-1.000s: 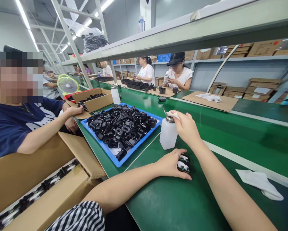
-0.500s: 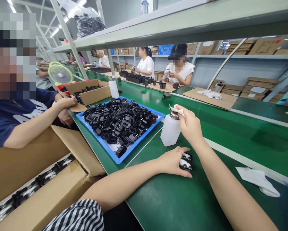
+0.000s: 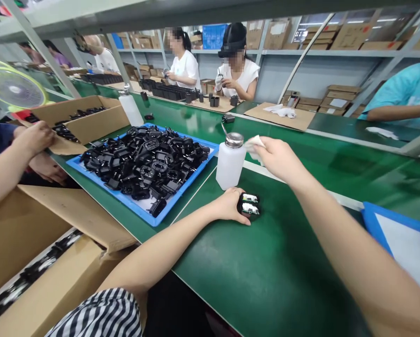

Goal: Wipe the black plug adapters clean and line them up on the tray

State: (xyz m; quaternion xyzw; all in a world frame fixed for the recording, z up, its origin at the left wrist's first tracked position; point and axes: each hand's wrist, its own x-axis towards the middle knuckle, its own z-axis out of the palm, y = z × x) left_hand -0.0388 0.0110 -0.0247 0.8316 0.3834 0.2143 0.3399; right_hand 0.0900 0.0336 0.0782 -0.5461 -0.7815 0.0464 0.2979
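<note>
My left hand (image 3: 228,205) lies on the green bench, its thumb and fingers curled round two small black plastic cases (image 3: 251,210) set side by side. White and green parts show in their open tops. Held in a pinch by my right hand (image 3: 278,159) is a white cloth (image 3: 255,144), just right of the metal cap of a white plastic bottle (image 3: 229,166). A thin spout rises from that cap. The bottle stands upright behind my left hand, and my right fingers are apart from it.
To the left is a blue tray (image 3: 156,219) heaped with black plug housings (image 3: 145,161). Cardboard boxes (image 3: 101,124) and a second bottle (image 3: 130,108) stand beyond it. Another blue-edged tray (image 3: 402,217) lies at right. A person's hand (image 3: 34,138) is at far left; co-workers sit opposite.
My right hand has drawn the cloth off the bottle's cap to the right. My left hand keeps hold of the cases. The view has swung right and down, bringing more of the right-hand tray into sight.
</note>
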